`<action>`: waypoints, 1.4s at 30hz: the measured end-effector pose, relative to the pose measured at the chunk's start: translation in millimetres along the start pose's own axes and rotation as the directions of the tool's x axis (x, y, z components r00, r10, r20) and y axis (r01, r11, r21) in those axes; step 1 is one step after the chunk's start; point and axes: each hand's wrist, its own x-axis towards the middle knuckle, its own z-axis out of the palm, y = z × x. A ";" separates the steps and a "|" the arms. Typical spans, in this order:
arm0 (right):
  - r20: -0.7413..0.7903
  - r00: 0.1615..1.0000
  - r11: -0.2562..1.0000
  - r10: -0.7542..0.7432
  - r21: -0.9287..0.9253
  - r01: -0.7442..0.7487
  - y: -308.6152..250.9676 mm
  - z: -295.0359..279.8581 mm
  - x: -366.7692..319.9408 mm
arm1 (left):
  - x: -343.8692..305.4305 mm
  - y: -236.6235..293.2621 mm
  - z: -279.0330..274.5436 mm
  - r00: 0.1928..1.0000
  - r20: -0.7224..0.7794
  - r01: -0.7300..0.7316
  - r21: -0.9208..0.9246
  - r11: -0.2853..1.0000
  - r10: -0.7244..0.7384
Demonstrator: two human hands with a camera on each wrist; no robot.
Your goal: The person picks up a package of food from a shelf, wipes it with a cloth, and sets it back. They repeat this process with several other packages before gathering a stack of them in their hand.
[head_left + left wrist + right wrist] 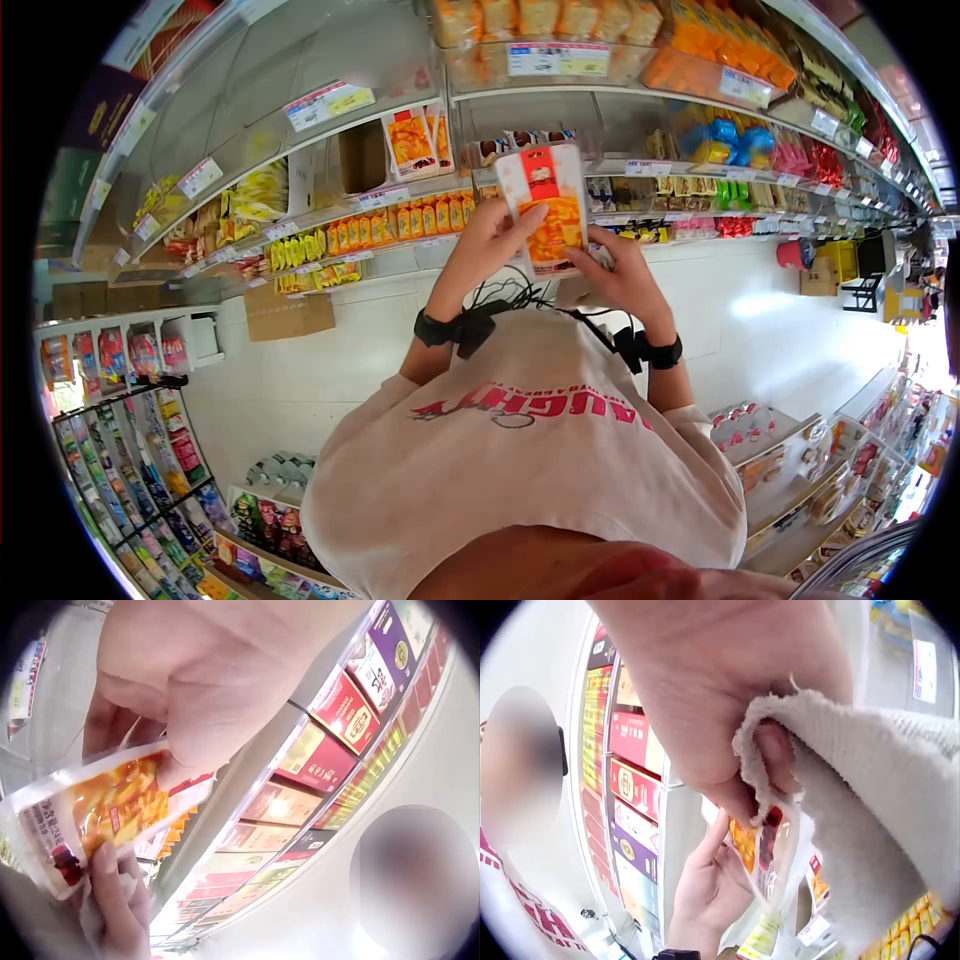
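the snack packet [545,205], clear-fronted with orange pieces inside and a red band on top, is held upright in the air in front of the store shelves [400,262], at 12 o'clock from the person's shirt [520,450] in the head view. it touches no shelf; only the two hands carry it

the work in hand looks like wiping the packet down. a white cloth [855,795] lies against the packet's edge at about 4 o'clock in the head view, so the wipe seems to be under way rather than finished. the next move would call for a steady hold from the other side while the cloth runs over the face of the packet, with light pressure so that the thin film does not crumple or slip out

the left hand [487,243] grips the packet from 8 o'clock, fingers curled behind it and the thumb pressed flat on the front, as the left wrist view shows. the right hand [622,275] is closed around the bunched cloth and pinches the packet's edge through it, as the right wrist view shows

farther out, rows of like orange packets [405,220] sit at 9 o'clock, and red and purple boxes [341,712] fill a shelf nearby
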 end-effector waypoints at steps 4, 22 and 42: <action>-0.078 0.934 0.932 0.350 0.132 -0.338 -10.2 13.1 4.6 | -14.0 -29.1 -33.3 0.979 -0.206 -0.010 -0.071 0.997 -0.005; -0.180 0.971 0.945 -0.157 0.257 0.201 -53.5 52.5 11.6 | -37.6 -12.7 6.4 0.946 0.231 0.279 -0.210 0.937 -0.229; -0.045 0.980 0.784 -0.193 0.593 0.181 46.6 -15.7 -8.0 | -97.5 -40.8 -5.5 0.850 -0.428 0.055 -0.506 0.861 -0.306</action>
